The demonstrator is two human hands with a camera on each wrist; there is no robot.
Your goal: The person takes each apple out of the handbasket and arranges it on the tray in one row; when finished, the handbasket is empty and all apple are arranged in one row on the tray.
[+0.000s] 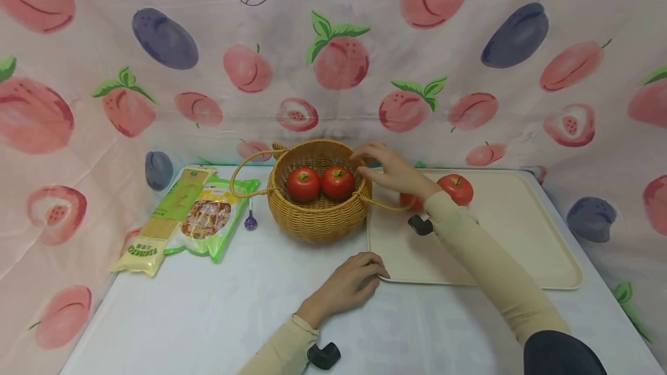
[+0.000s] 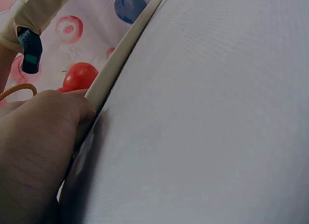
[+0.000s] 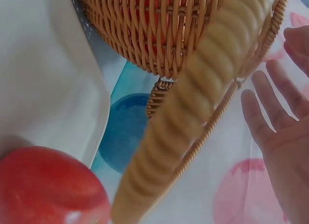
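Two red apples (image 1: 303, 184) lie side by side in a round wicker basket (image 1: 318, 221) with two handles. My right hand (image 1: 388, 166) hovers at the basket's right rim with fingers spread and nothing in them; the right wrist view shows its bare palm (image 3: 289, 147) beyond the basket's blurred handle (image 3: 178, 118). On the cream tray (image 1: 510, 236) sit another apple (image 1: 456, 189) and one partly hidden behind the right forearm. My left hand (image 1: 346, 282) holds the tray's near left corner, its thumb (image 2: 82, 110) against the rim in the left wrist view.
Left of the basket lie a pack of noodles (image 1: 169, 213) and a green-edged food bag (image 1: 208, 219) that overlap. A small purple-wrapped lollipop (image 1: 250, 221) is between them and the basket. A fruit-print cloth (image 1: 333, 114) hangs right behind the table.
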